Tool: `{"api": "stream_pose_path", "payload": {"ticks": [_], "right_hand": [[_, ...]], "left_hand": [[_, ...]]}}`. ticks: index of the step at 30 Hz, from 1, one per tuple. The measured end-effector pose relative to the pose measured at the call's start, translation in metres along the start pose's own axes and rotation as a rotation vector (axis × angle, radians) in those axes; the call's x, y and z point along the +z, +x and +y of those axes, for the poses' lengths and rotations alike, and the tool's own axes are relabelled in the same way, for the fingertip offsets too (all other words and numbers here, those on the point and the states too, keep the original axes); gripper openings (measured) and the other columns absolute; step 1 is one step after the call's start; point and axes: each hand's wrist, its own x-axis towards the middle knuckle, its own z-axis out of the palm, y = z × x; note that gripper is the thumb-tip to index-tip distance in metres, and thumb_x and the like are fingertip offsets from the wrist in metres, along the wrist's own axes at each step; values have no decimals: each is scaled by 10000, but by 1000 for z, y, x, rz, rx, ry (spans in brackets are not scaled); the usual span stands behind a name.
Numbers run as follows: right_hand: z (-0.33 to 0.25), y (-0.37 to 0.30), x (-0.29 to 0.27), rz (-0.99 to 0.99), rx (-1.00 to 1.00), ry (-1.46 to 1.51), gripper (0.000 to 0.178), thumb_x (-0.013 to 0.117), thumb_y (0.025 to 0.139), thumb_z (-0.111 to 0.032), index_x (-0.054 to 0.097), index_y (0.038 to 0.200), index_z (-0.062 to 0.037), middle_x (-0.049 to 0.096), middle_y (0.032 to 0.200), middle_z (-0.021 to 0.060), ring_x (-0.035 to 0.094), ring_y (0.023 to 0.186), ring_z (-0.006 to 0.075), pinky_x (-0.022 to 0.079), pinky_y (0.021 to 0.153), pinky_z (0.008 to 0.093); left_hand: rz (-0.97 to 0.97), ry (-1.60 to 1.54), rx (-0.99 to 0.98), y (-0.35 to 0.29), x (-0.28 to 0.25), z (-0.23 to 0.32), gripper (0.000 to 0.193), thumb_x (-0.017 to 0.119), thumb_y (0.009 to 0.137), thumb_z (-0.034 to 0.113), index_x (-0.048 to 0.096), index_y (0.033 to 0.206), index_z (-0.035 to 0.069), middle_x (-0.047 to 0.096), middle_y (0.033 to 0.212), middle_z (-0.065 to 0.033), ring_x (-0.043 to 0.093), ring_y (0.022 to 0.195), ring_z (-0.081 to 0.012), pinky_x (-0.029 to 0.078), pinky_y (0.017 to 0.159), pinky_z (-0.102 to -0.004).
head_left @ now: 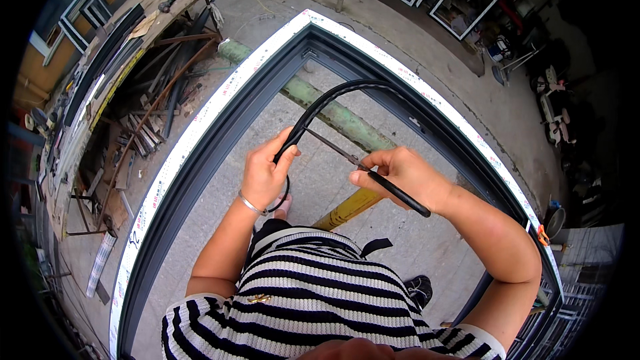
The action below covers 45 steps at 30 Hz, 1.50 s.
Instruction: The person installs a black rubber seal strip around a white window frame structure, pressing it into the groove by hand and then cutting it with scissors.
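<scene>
My left hand (267, 172) is closed around a black rubber sealing strip (347, 87), pinching it between thumb and fingers. From there the strip arches up and right to the far right side of a large dark window frame (230, 117) with printed white film on its outer face. A loose end hangs below my left wrist. In my right hand (403, 177) is a pair of scissors (332, 148) with black handles and long thin blades. The blade tips meet the strip just above my left fingers; whether they are parted cannot be made out.
Under the window frame run a green beam (367, 133) and a yellow beam (352, 208). An orange item (543, 235) sits on the frame's right edge. At left stands a cluttered workbench (150, 27) with a power tool (171, 1). More frames (463, 10) lean at the back right.
</scene>
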Motion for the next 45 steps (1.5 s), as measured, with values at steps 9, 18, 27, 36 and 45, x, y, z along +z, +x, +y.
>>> {"api": "stream_pose_path", "payload": {"ticks": [9,18,27,36,45], "right_hand": [[1,-3,11,44,-64,-99,422,647,942,-362,731,1010,46,635,643,195,632,575,265,515,615,399],[11,-2,20,125,-188,-108,274,661,935,-192,714,977,73,606,589,161,556,489,183,482,531,367],[16,-12,18,136,-182,-197,323,711,888,-263,688,1031,26,662,744,257,663,678,402,536,685,460],[23,-24,-39,631,-726,-1097,386,831,670,-247,666,1003,-142,499,754,23,551,682,203,458,570,353],[-23,16,-85,456,-933,-1286,441,810,653,-240,653,1057,-157,543,815,-1,578,802,193,518,718,341]], "left_hand": [[21,29,37,-5,4,-1,358,623,966,76,624,1314,-7,723,836,-91,675,762,-129,527,702,-276],[19,17,9,-8,5,0,364,623,971,84,621,1324,-5,733,857,-99,688,789,-129,536,719,-279],[-37,-280,-174,-7,3,-11,330,602,1008,148,612,1300,-6,646,758,-7,457,545,-30,361,493,-196],[-432,-605,-368,28,-46,-2,296,595,1024,218,652,1211,-5,514,651,36,391,506,-23,287,440,-197],[-466,-603,-337,40,-54,-9,304,614,1000,178,648,1202,-48,497,628,38,383,483,-14,284,412,-188]]}}
